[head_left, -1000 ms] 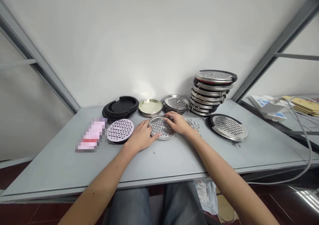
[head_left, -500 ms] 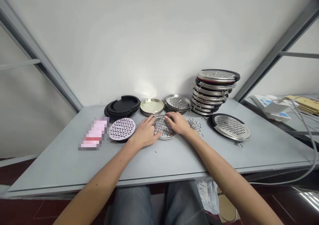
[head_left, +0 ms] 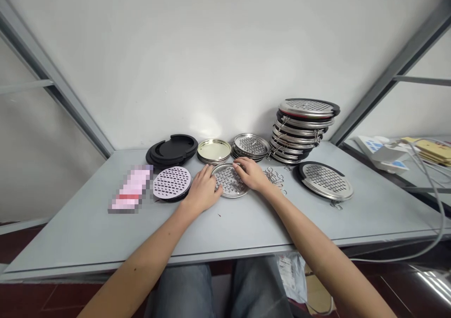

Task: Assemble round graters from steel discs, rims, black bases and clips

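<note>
A round, shiny metal lid (head_left: 230, 181) with rows of punched holes lies on the grey table in front of me. My left hand (head_left: 202, 186) is at its left rim, fingers together along the side and the thumb over the near-left edge. From the right, my right hand (head_left: 252, 173) grips the far-right rim, its thumb on the holed face and its fingertips bent over the edge. Both palms face down. Just left of my left hand is a lilac holed disc (head_left: 172, 182) on a dark base. Loose wire clips (head_left: 274, 176) lie beside my right wrist.
Along the wall stand black round holders (head_left: 172, 148), pale gold shallow tins (head_left: 214, 149), more holed metal lids (head_left: 252, 145) and a tall stack of black-and-metal cases (head_left: 301, 130). One such case (head_left: 326, 179) lies at right. A blurred pink item (head_left: 132, 186) is at left.
My left hand has shifted slightly left, baring more of the lid's left side. My right hand stays at the right rim, nearly unmoved.
</note>
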### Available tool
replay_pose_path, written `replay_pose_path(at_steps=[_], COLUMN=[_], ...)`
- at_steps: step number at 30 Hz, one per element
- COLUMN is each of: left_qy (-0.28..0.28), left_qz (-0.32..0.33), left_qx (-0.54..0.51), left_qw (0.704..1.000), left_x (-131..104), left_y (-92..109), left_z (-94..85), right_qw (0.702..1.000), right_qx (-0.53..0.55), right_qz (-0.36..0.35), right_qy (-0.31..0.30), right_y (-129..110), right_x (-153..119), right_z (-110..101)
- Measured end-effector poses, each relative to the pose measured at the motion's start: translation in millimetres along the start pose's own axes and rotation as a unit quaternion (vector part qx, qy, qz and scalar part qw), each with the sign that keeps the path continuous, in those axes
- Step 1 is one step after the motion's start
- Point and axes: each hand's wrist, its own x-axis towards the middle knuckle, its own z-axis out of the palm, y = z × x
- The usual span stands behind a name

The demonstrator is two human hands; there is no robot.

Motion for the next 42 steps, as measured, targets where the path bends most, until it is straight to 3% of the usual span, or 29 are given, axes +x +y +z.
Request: replay_pose_path(at_steps=[8, 12, 20, 28, 35, 42], left_qy=[0.031, 0.007, -0.045, -0.043, -0.054, -0.051], left_qz=[-0.040, -0.065, -0.040, -0.020, -0.017, 0.003], left_qx=[-0.041, -0.076, -0.130, -0.158, -0.160, -0.191], left_qw=[0.998, 0.995, 0.990, 0.986, 0.986, 0.980], left_x=[3, 1, -2, -3, -3, -2], left_y=[-2, -2, 1, 0, 0, 0], left_z=[-3.5, -2.5, -3.4, -2.4, -2.4, -3.2], right_qw=[0.999, 0.999, 0.999, 0.998, 0.996, 0.997], right_qx=[0.004, -0.001, -0.003, -0.002, -0.011, -0.001], right_qz=[0.034, 0.043, 0.043, 0.066, 0.079, 0.080], right_qy=[0.012, 0.005, -0.003, 0.006, -0.027, -0.009], right_y=[2, 3, 2, 8, 8, 6], right_x=[1, 0, 0, 0, -3, -1], right_z=[-9, -12, -13, -14, -14, -15])
